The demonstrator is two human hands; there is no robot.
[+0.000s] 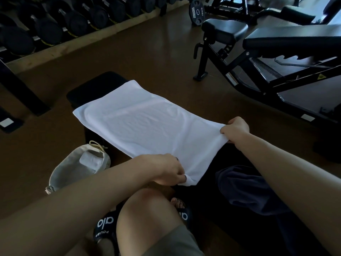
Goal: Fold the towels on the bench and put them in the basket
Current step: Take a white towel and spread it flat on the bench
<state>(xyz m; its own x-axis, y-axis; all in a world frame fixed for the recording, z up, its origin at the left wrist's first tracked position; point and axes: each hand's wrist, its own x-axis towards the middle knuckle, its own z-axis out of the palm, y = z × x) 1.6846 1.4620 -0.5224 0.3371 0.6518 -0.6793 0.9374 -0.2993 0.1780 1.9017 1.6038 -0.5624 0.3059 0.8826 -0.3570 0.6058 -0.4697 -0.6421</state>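
White terry cloth is pinched at both near corners: the white towel (145,122) is held by the left hand (167,169), whose fingers are curled round the nearer-left corner with a small bunch of fabric gathered under them, and by the right hand (236,129), whose thumb and fingers are closed on the right corner. Neither hand is spread open; each is clamped on the cloth. The towel is stretched flat along the black bench (96,85), its far end laid across the padded top and its near edge lifted slightly between the two grips. A dark blue towel (245,189) is seen crumpled on the near part of the bench, beneath the right forearm, apart from the white one. On the brown floor (144,52) to the left of the bench, a pale fabric basket (73,169) is stood, with a folded light cloth lying inside it. A bare knee and dark slides are visible at the bottom. A rack of dumbbells (60,21) is ranged along the far left, and an adjustable black weight bench (276,52) is set to the right.
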